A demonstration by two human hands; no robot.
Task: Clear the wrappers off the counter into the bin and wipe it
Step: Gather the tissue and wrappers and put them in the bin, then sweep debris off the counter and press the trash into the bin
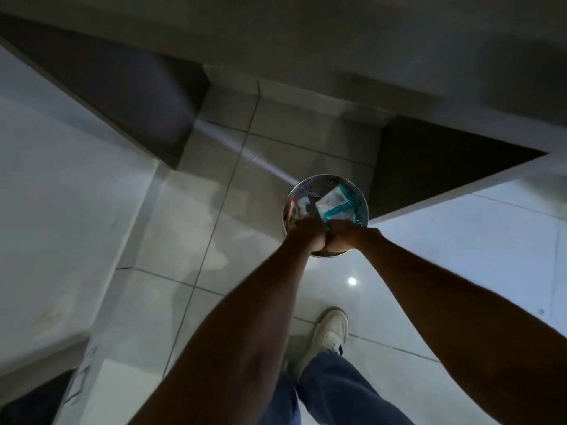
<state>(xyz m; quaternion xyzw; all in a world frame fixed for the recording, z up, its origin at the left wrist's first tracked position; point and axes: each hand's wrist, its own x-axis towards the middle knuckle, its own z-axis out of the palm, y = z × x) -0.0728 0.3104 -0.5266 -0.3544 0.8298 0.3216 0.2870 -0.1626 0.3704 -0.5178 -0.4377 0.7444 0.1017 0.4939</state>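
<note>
Teal-and-white wrappers [333,205] lie in the round perforated metal bin [362,207] on the tiled floor [214,210]; my left hand [308,234] and right hand [345,236] press together, curled, over its near rim; their contents I cannot tell.

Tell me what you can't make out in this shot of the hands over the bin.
- Head view: whether the left hand and right hand still grip anything; only their backs show.
- Near rim of the bin: covered by both hands.
- Wrappers inside: print too small and dim to read.
- The counter: cannot be told apart in this dim view, so whether it has been wiped is unknown.
</note>
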